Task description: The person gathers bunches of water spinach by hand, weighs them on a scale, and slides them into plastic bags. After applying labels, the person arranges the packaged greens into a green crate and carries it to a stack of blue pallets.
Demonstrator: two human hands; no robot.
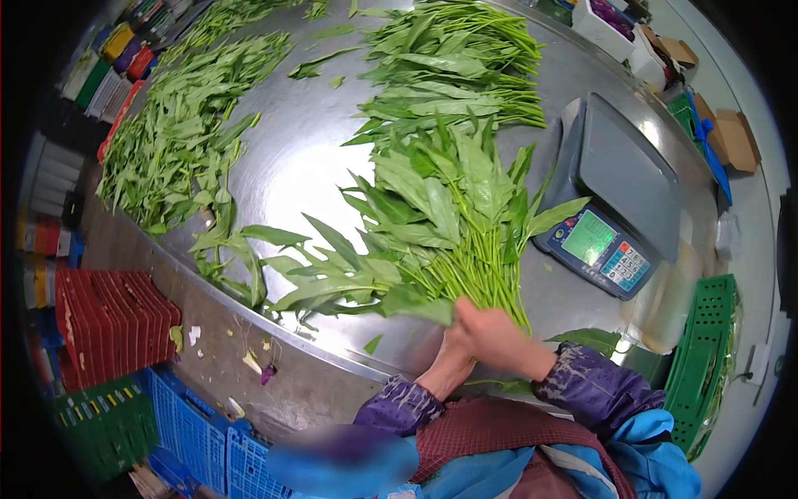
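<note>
Both curled, your left hand (449,363) and right hand (497,337) meet beside stems (486,270), apparently turned youward for easy reach; what they pinch, indiscernible.

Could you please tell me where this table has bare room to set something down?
The widest bare patch of the steel table lies between the loose greens at left and the stacked bunches; a smaller one lies between the fanned stems and the scale. Just beyond the left hand and right hand it is crowded with leaves.
</note>
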